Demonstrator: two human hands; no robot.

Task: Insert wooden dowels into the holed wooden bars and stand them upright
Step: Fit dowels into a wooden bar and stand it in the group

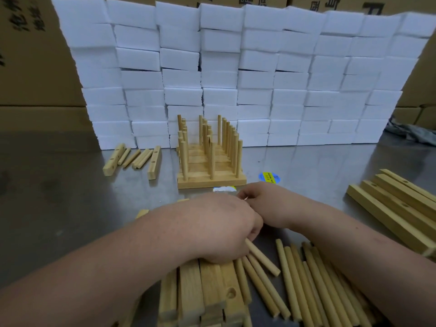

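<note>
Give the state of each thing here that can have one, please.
left hand, grips a dowel.
right hand, fingers curled; what it holds is hidden.
assembled bars, set side by side, dowels inserted and upright.
loose dowels, lying flat, not inserted.
near bars, lying flat, visible hole empty.
right bars, stacked flat, visible holes empty.
far-left pieces, lying apart, not assembled.
foam blocks, stacked in a wall.

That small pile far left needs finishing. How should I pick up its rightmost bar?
Probably pinch the bar across its narrow width near the near end, coming from above. It lies flat on the table, holes up, with both long sides bare there; loose dowels crowd its far end's left side.
</note>
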